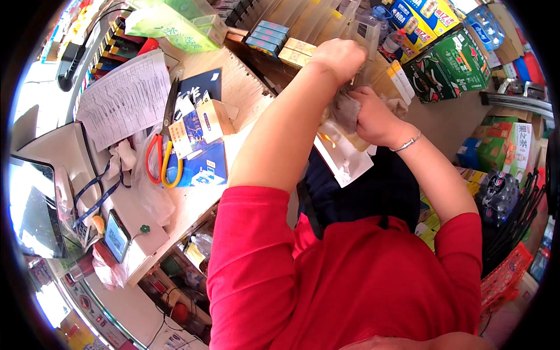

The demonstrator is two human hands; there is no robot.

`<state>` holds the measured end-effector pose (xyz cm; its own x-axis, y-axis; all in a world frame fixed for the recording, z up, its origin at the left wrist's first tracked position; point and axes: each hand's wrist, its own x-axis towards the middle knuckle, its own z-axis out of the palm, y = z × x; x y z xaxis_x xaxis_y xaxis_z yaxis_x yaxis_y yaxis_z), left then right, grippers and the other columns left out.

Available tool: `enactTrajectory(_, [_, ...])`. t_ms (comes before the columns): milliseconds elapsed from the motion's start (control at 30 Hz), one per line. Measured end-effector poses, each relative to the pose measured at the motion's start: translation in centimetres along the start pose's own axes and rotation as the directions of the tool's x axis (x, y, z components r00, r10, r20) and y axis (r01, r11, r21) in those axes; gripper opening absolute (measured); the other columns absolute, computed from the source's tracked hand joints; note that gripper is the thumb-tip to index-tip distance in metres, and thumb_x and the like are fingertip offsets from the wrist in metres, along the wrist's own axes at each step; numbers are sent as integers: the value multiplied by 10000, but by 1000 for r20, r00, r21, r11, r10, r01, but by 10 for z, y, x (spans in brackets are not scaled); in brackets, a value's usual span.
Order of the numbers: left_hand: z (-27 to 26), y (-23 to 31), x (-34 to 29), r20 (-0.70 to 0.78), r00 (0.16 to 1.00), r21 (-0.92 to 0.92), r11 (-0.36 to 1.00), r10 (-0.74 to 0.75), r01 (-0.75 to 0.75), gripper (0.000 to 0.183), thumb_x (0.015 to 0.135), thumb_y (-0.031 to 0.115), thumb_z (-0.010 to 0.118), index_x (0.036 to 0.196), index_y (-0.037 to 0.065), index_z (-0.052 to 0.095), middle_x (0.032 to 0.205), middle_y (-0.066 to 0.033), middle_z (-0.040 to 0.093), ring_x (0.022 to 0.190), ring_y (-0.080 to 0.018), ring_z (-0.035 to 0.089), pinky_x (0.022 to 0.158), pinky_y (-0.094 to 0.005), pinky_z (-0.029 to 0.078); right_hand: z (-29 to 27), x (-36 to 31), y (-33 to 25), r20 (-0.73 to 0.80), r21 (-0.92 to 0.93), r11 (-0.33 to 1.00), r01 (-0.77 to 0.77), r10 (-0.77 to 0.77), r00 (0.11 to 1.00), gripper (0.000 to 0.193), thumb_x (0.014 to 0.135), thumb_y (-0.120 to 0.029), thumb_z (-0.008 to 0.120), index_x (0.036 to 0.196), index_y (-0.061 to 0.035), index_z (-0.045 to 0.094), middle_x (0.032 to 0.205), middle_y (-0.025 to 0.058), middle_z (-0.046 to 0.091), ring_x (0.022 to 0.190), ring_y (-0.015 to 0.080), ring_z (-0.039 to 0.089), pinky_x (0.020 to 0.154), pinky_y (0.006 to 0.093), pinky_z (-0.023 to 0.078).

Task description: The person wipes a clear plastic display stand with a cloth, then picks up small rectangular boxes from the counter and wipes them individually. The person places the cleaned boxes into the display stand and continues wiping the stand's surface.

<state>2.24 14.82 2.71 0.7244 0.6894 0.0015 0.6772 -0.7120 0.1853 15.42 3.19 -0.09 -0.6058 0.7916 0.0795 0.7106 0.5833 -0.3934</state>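
Note:
My left hand (338,58) is reached far forward, fingers curled closed at the edge of clear plastic trays (315,23). What its fingers hold is hidden behind the knuckles. Just nearer to me, my right hand (376,119), with a bracelet on the wrist, grips a crumpled grey cloth (345,111). Below the cloth a white cardboard flap (347,166) sticks out over my lap. An open carton's flap (399,81) shows beyond the right hand. Small yellow boxes (296,52) and blue boxes (268,38) stand left of my left hand.
On the wooden counter (245,76) at left lie scissors with red and yellow handles (163,160), a printed sheet (125,99) and a phone (116,236). A green carton (452,67) and a blue-yellow carton (423,26) stand at far right. A red basket (504,280) is near right.

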Motion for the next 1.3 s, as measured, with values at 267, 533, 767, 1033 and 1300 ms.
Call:
enactTrajectory(267, [6, 0, 4, 4, 1000, 14, 1000, -14, 14, 119, 835, 148, 579, 925, 94, 636, 1023, -89, 652, 968, -300, 630, 802, -401, 520, -6, 17, 8, 105, 222, 971, 83, -108, 989, 252, 768, -9, 567, 1005, -72, 624, 1010, 126, 638, 957, 331, 568, 909, 400, 412])
enactTrajectory(533, [3, 1, 2, -8, 1000, 5, 1000, 20, -20, 141, 824, 143, 569, 938, 93, 635, 1040, -95, 646, 974, -306, 630, 808, -401, 522, -14, 23, 15, 213, 281, 956, -87, 26, 977, 231, 761, -53, 583, 984, -54, 645, 1006, 136, 645, 970, 313, 574, 913, 391, 425])
enactTrajectory(767, [2, 3, -2, -24, 1000, -19, 1000, 12, -12, 149, 823, 120, 552, 941, 93, 639, 1058, -99, 638, 983, -311, 627, 831, -396, 521, -20, 20, -3, -54, -209, 977, 32, -44, 998, 211, 721, -126, 602, 900, -64, 693, 955, 99, 671, 1039, 263, 561, 1051, 398, 303])
enactTrajectory(1033, [3, 1, 0, 12, 1000, 5, 1000, 6, -6, 176, 829, 117, 541, 986, 107, 620, 1062, -94, 634, 987, -311, 626, 826, -400, 519, -13, 15, 6, 111, -51, 989, 138, -131, 985, 134, 722, -138, 589, 793, -62, 674, 858, 91, 669, 944, 258, 594, 1020, 394, 341])
enactTrajectory(1300, [-1, 5, -2, -8, 999, -31, 999, -39, 39, 186, 857, 150, 501, 1002, 105, 609, 1094, -94, 617, 1008, -306, 622, 826, -408, 521, -34, 41, 12, 19, -311, 929, 200, -205, 979, 154, 717, -180, 586, 678, -67, 682, 780, 100, 666, 864, 256, 609, 917, 372, 392])
